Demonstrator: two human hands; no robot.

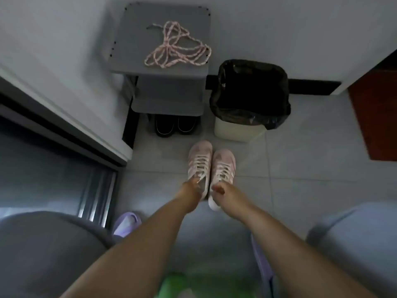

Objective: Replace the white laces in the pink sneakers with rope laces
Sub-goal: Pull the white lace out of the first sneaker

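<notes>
Pair of pink sneakers [199, 151] side by side on grey tile floor [300, 168], toes toward the wall. White laces [222, 171] threaded, pale side stripes. Gripped at the heel collars: left hand [192, 188] on one, right hand [219, 190] on the other, fingers curled round. Rope laces [176, 45], pink-white braid, heaped on grey shelf unit [193, 22] ahead. Lined bin [236, 132] close front-right; open tile to the right. Markings too blurred to read.

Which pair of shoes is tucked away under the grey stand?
The dark pair, under the stand's lowest shelf. The pink sneakers sit out in the open on the floor tiles.
</notes>
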